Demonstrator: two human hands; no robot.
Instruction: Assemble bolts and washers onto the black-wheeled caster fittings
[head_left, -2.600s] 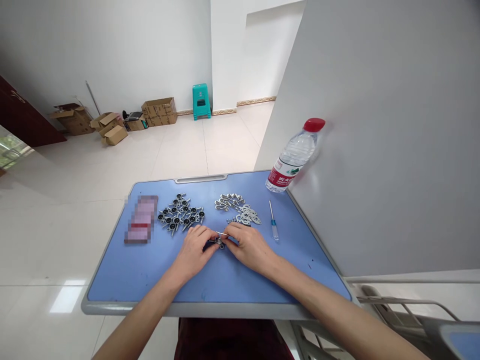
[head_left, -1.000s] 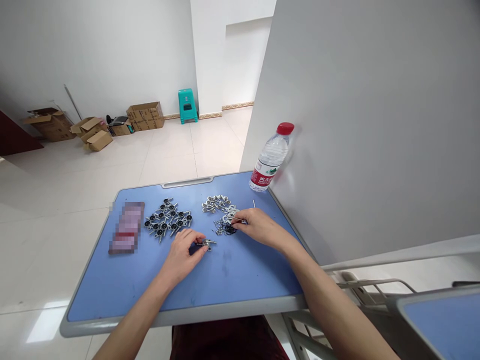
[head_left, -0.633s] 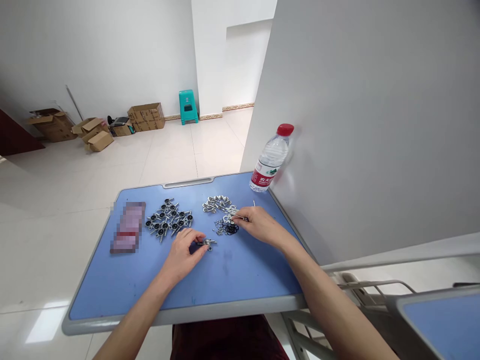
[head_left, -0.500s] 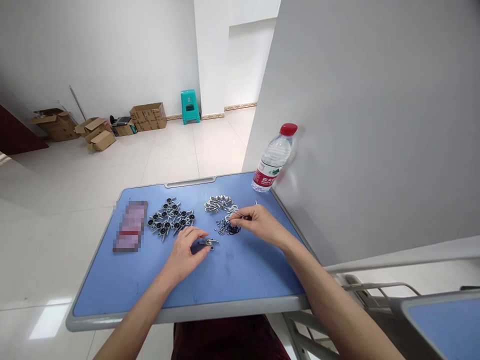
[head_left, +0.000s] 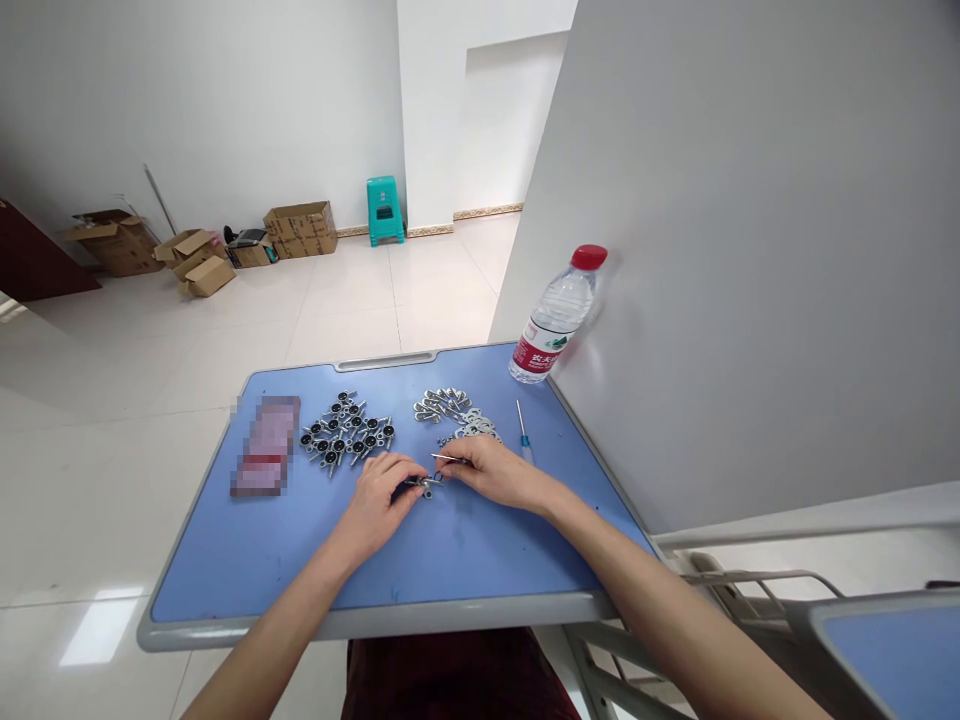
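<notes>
- One cluster of black-topped parts [head_left: 349,430] on counter [head_left: 225,540].
- Left hand [head_left: 381,500]: fingers clamped on metal fitting [head_left: 428,484], mid-counter.
- Right hand [head_left: 491,472]: fingers pinched on thin tool [head_left: 445,458] and, apparently, dark ring [head_left: 437,476], by the fitting.
- Step, my read: ring to fitting; next move calls for steady left, fine right alignment.
- Screwdriver [head_left: 523,432] lies right, unheld.

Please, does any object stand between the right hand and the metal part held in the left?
Nothing visible stands between them. The right hand, holding a thin metal tool, is close beside the metal part in the left hand. The screwdriver lies aside, to the right.
</notes>
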